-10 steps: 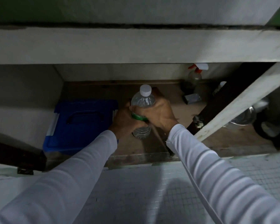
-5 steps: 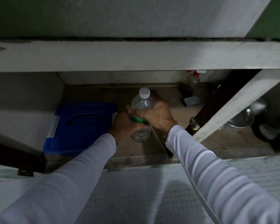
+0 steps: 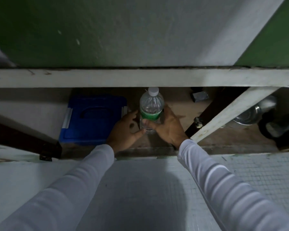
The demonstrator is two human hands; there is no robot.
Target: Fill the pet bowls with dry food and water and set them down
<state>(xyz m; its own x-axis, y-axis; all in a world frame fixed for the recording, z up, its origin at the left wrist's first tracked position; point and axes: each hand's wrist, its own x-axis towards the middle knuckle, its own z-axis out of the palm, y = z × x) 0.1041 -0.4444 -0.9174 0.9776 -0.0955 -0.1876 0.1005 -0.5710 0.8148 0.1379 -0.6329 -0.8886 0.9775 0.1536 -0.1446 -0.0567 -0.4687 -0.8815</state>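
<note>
A clear plastic water bottle (image 3: 150, 104) with a white cap and green label stands upright on the brown floor of a low cabinet. My right hand (image 3: 168, 127) grips its lower part from the right, thumb curled across the front. Just left of the bottle, my left hand (image 3: 123, 130) has its fingers spread and off the plastic, only the thumb tip near the bottle's base. A shiny metal bowl (image 3: 247, 115) sits in the cabinet's right section, partly hidden behind the door.
A blue lidded container (image 3: 93, 117) with a handle sits left of the bottle. The white open cabinet door (image 3: 232, 112) angles in on the right, a dark door (image 3: 23, 139) on the left. A small box (image 3: 199, 95) lies at the back. White tiled floor (image 3: 140, 189) lies in front.
My left hand has let go of the bottle and opened beside it. The right hand keeps its grip. The view has tilted up, so the counter edge hides the cabinet's back.
</note>
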